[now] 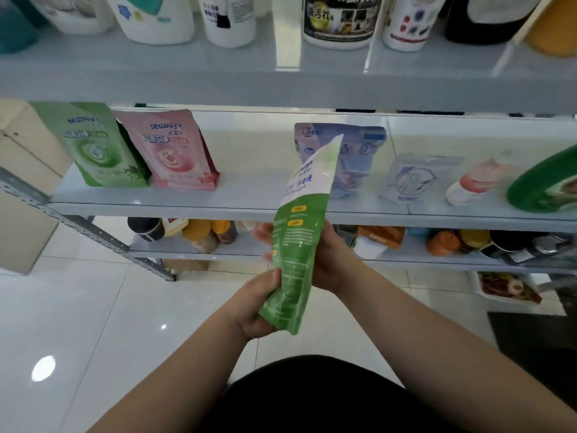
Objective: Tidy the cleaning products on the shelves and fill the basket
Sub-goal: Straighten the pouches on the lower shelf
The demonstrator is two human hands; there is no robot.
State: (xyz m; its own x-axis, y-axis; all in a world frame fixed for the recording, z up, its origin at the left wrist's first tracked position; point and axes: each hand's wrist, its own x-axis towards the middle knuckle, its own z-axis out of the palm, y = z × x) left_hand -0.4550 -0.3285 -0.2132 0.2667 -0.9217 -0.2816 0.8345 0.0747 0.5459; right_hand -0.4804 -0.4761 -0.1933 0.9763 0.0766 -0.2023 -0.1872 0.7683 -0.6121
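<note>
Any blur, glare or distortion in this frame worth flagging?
Head view: right end of the middle shelf is smeared, clear pouch and green bottle soft; the held green-and-white pouch is sharper; lamp glare on the floor tiles; wide-angle lens bends the shelf lines.

left hand (254, 303) + right hand (326, 260): 2 | held pouch (293, 260): 1 | pouches (178, 151) standing on middle shelf (249, 185): 4 | bottles (477, 179) at its right end: 2 | shelf tiers (187, 76) in view: 3

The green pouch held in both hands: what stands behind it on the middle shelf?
A bluish pouch stands upright there, behind the white top of the green pouch. Its lower left part is covered, so its label cannot be read in full.
</note>
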